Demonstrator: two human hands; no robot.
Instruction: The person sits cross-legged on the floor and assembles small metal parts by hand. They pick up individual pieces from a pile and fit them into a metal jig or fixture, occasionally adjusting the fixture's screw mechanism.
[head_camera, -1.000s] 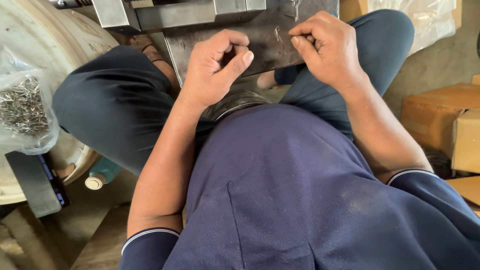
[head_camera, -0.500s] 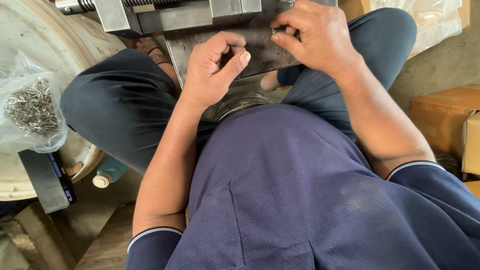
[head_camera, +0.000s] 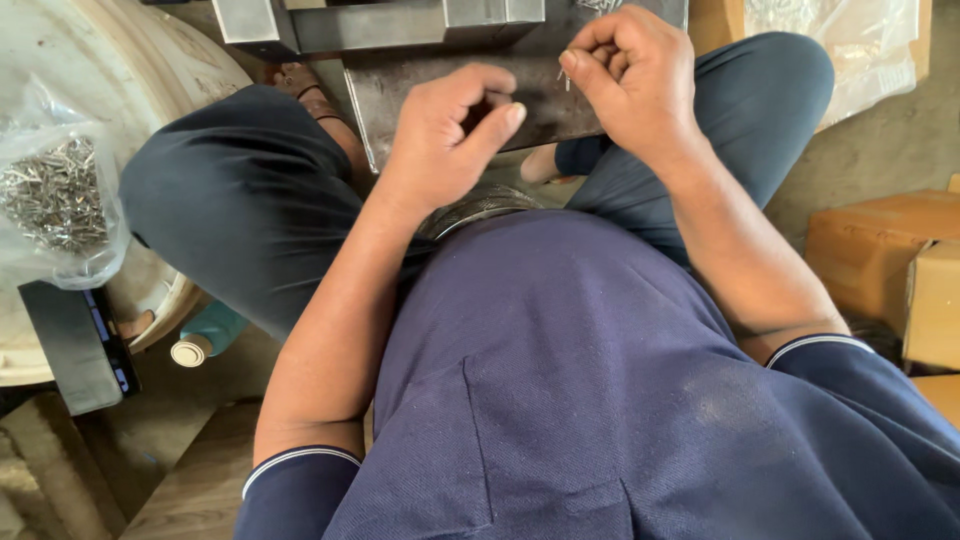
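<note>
Since the earlier frame both hands have shifted up toward the metal block (head_camera: 470, 100). Right hand (head_camera: 635, 85) pinches 1 small metal pin (head_camera: 566, 78) between thumb and fingertips; left hand (head_camera: 450, 135) is loosely curled, holding nothing visible. A steady pinch with the pin upright would likely serve best. Left of the hands, a clear bag of pins (head_camera: 55, 200) rests on a pale drum (head_camera: 150, 60); right, cardboard boxes (head_camera: 890, 260) on a concrete floor (head_camera: 880, 140).

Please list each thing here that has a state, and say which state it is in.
left hand: curled, over the metal plate.
right hand: pinching small metal pins.
metal plate: lying flat between the knees.
plastic bag: open, filled with metal pieces.
bottle: capped, lying down.
cardboard boxes: closed.
</note>
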